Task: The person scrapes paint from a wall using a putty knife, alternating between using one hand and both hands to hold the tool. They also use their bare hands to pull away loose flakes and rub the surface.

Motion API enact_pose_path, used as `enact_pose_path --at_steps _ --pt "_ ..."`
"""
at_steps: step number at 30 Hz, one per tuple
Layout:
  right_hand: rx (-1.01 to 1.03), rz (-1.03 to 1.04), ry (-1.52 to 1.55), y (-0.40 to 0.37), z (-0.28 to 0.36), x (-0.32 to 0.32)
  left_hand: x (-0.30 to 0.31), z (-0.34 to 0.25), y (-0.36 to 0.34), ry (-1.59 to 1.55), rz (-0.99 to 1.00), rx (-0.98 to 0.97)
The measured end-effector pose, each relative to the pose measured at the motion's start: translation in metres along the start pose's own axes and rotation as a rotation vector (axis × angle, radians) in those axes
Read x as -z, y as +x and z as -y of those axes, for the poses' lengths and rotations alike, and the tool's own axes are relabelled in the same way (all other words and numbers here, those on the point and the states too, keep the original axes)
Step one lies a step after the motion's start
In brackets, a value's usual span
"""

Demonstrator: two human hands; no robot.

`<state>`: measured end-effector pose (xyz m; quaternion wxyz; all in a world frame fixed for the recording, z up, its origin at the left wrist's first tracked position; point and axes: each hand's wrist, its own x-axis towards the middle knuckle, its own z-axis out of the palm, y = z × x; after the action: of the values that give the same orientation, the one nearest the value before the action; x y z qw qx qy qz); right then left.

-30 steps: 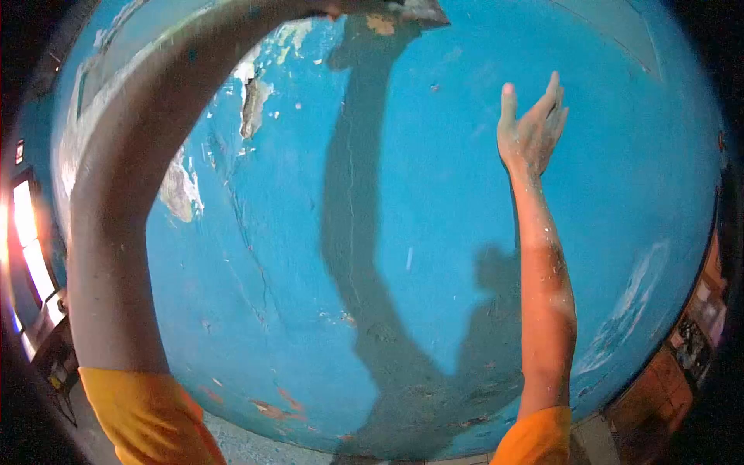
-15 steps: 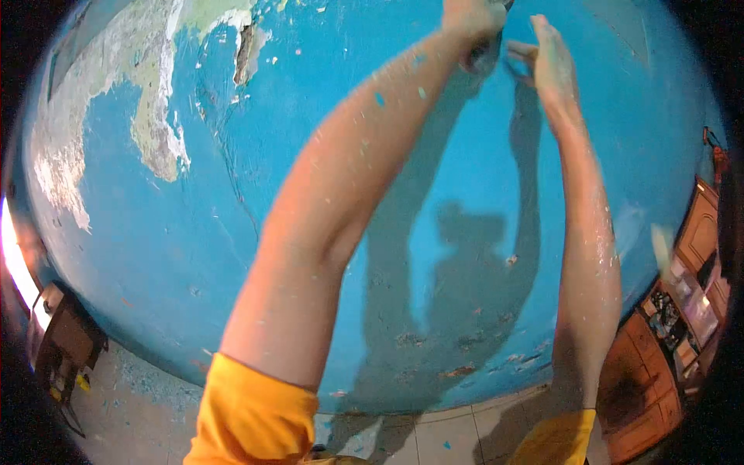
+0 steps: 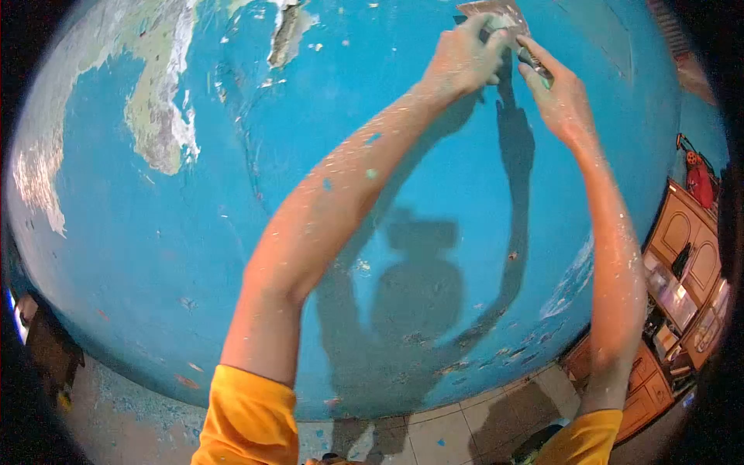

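Note:
A scraper with a broad, flat metal blade (image 3: 511, 11) is up near the top of the blue wall (image 3: 310, 155). Its dark handle points down and right, and my right hand (image 3: 566, 101) is closed around it. My left hand (image 3: 465, 60) grips the scraper from the left where the blade meets the handle, fingers and thumb bent over the metal. Both forearms are raised and speckled with paint flakes. The wall right behind my hands is still blue.
Bare, peeled plaster (image 3: 159, 116) and a deep gouge (image 3: 287, 35) mark the wall's upper left. Paint chips lie on the tiled floor (image 3: 434, 434) below. Wooden cabinets (image 3: 674, 225) stand at the right, with a red item (image 3: 699, 184) on top. My shadow falls across the wall.
My right hand, open and apart from the scraper before, has closed on its handle. My left hand has shifted slightly lower, and the blade has come into view. The camera view has turned a little right.

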<state>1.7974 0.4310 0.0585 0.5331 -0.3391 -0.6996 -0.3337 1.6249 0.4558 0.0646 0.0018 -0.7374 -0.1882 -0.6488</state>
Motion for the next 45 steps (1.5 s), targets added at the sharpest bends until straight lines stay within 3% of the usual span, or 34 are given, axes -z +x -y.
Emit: enact_pose_path --at_steps 2,4,6,9,10,11,13,16,18,20,23,25,27,28,31,33,34,37,40,41,43,45 --pt "0.05 0.168 -0.007 0.008 0.013 0.007 0.036 0.011 -0.008 -0.068 0.011 0.069" --pt "0.095 0.183 -0.052 0.01 0.025 -0.001 0.071 0.03 -0.015 0.372 -0.268 -0.306" --pt "0.129 0.213 -0.098 0.012 0.039 -0.015 0.105 0.04 -0.018 0.494 -0.334 -0.336" --pt "0.113 0.146 -0.041 0.045 0.058 -0.046 0.124 0.051 -0.022 0.67 -0.417 -0.426" --pt "0.195 0.063 -0.014 0.063 0.069 -0.061 0.131 0.049 -0.022 0.747 -0.452 -0.472" --pt "0.275 -0.014 0.02 0.073 0.077 -0.071 0.138 0.048 -0.023 0.764 -0.468 -0.47" --pt "0.215 0.099 -0.049 0.068 0.069 -0.044 0.146 0.051 -0.037 0.66 -0.462 -0.501" --pt "0.372 0.278 -0.094 0.035 0.074 -0.014 0.17 0.05 -0.067 0.677 -0.5 -0.397" --pt "0.093 0.315 -0.178 0.016 0.091 -0.01 0.181 0.056 -0.074 0.758 -0.598 -0.422" --pt "0.1 0.329 -0.127 0.018 0.091 -0.01 0.178 0.057 -0.073 0.923 -0.751 -0.43" --pt "0.129 0.292 -0.024 -0.01 0.075 -0.017 0.167 0.052 -0.065 0.93 -0.84 -0.521" --pt "0.191 0.245 0.035 -0.02 0.08 -0.034 0.17 0.051 -0.073 0.917 -0.778 -0.432" --pt "0.132 0.2 0.051 -0.031 0.088 -0.05 0.168 0.052 -0.084 1.048 -0.587 -0.602" --pt "0.134 0.195 0.062 -0.019 0.095 -0.059 0.164 0.05 -0.086 1.017 -0.583 -0.529" --pt "0.202 0.183 0.049 0.032 0.139 -0.062 0.172 0.057 -0.084 0.991 -0.612 -0.64" --pt "-0.015 0.294 0.072 0.021 0.156 -0.033 0.169 0.049 -0.093 0.982 -0.587 -0.578" --pt "0.392 0.224 0.022 0.029 0.11 -0.058 0.17 0.048 -0.094 1.003 -0.595 -0.636" --pt "0.251 0.186 -0.004 0.008 0.104 -0.056 0.178 0.065 -0.093 1.107 -0.649 -0.704" --pt "0.195 0.228 0.066 0.065 0.137 -0.067 0.181 0.065 -0.086 1.16 -0.613 -0.752" --pt "0.203 0.225 0.077 0.072 0.134 -0.07 0.183 0.067 -0.09 1.116 -0.549 -0.731" --pt "0.482 0.192 -0.049 0.076 0.108 -0.069 0.183 0.069 -0.089 1.133 -0.63 -0.664" --pt "0.464 0.174 -0.063 0.053 0.094 -0.063 0.187 0.072 -0.088 1.101 -0.664 -0.681"
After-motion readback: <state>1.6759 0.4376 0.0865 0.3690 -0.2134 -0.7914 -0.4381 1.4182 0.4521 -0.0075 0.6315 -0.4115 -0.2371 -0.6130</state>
